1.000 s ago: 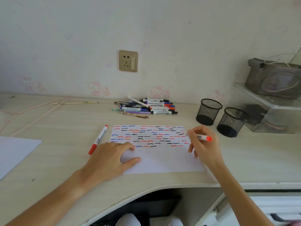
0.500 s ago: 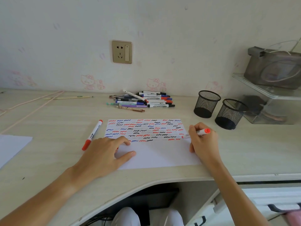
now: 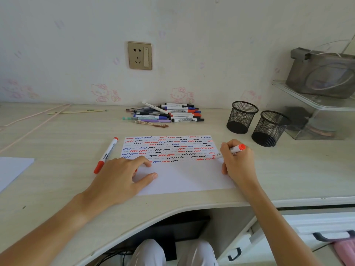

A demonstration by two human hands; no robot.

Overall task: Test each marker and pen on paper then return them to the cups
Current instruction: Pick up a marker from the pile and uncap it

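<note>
At near right edge of paper (image 3: 182, 175): right hand (image 3: 237, 164) pinches red marker (image 3: 233, 149), tip on sheet | left hand (image 3: 119, 177) flat, fingers spread, pins sheet | marker likely light, rigid, slick barrel, so grip mid-barrel | paper thin, slides if unpinned | cups (image 3: 242, 117) far right, look empty | pen pile (image 3: 165, 115) far centre.

A home study corner, probably a child's bedroom. A pale wood-grain desk (image 3: 57, 135) with a curved front edge stands against a wall whose covering bears faint pink cartoon cat figures (image 3: 177, 95). A brass-coloured wall socket (image 3: 139, 55) sits above the desktop. Stationery lies about: a heap of pens (image 3: 163, 114), two black mesh cups (image 3: 242, 117), and a scribbled paper sheet (image 3: 182, 177). A clear shelf (image 3: 307, 100) at the right carries a grey bag (image 3: 322, 73).
</note>
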